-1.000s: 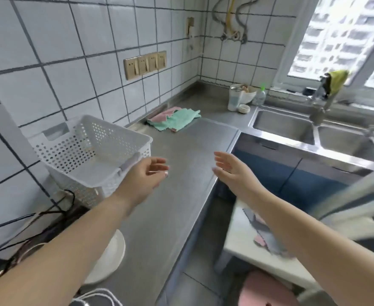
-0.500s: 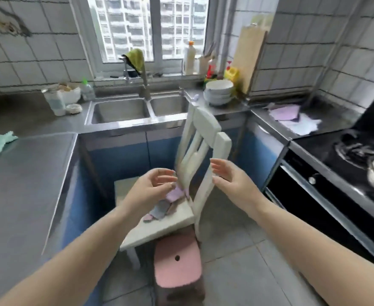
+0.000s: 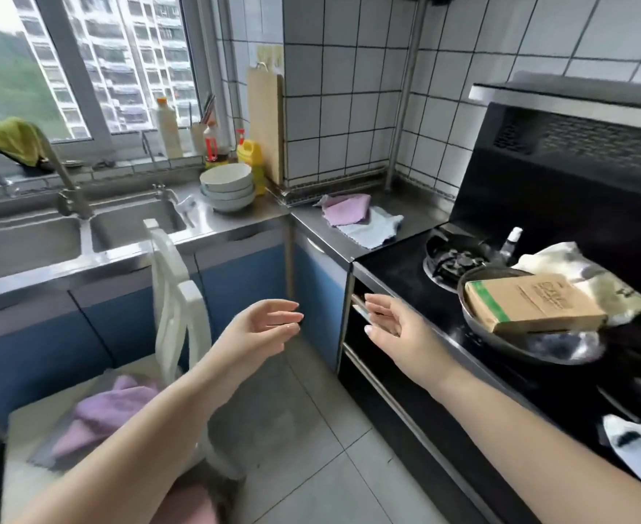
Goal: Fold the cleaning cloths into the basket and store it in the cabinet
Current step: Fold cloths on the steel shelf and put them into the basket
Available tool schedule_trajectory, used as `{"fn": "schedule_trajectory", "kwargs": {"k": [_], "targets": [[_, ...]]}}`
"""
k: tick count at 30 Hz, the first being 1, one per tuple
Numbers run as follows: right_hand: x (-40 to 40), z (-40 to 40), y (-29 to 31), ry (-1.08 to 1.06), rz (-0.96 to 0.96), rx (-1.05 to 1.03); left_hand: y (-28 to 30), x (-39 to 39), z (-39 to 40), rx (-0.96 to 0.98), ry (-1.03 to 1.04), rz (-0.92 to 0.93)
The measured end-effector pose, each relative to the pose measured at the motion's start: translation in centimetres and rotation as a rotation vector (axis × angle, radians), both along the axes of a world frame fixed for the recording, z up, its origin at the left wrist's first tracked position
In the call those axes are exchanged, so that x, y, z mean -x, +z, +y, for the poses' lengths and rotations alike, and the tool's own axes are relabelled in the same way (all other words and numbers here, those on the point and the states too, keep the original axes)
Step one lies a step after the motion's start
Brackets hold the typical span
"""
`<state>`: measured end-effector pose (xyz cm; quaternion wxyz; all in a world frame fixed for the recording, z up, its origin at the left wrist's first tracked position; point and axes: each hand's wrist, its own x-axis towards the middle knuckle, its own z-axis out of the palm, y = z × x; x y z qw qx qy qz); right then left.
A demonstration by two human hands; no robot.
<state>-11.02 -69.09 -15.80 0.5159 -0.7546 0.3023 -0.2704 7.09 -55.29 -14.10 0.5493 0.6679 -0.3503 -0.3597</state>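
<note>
Hands reach forward at mid-height over the tiled floor (image 3: 311, 429), both empty. The left hand (image 3: 262, 327) is relaxed, palm turned inward, fingers loosely curled and spread, grasping nothing. The right hand (image 3: 390, 321) mirrors it, palm facing left, fingers extended and slightly parted, also released; it hovers in front of the black oven front (image 3: 379, 372) below the stove (image 3: 451, 259). Both forearms are bare and stretch in from the bottom edge.

Cleaning cloths lie in two places. A purple cloth (image 3: 349, 209) rests on a pale blue-white cloth (image 3: 373, 228) on the steel desk (image 3: 311, 217) in the corner, between the stacked bowls (image 3: 228, 187) and the stove. Another purple cloth (image 3: 111, 406) lies crumpled on the seat of the white chair (image 3: 177, 296) at lower left, with a grey cloth (image 3: 47, 453) under its near edge.

A brown cardboard box (image 3: 530, 302) sits in a steel pan (image 3: 530, 342) on the stove; its printed lettering and green stripe are too blurred to read. Bottles on the window sill carry labels that cannot be read either.
</note>
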Motion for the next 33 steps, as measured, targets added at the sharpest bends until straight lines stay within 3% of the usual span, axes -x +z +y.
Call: {"fn": "schedule_trajectory", "kwargs": {"k": [12, 33], "targets": [[-2.5, -17.0, -2.4, -0.100, 0.005, -0.062, -1.5, -4.9, -18.1, -0.036, -0.045, 0.009], [-25.5, -43.8, -8.3, -0.224, 0.200, -0.144, -7.3, -29.0, -47.8, -0.206, -0.182, -0.081]]}}
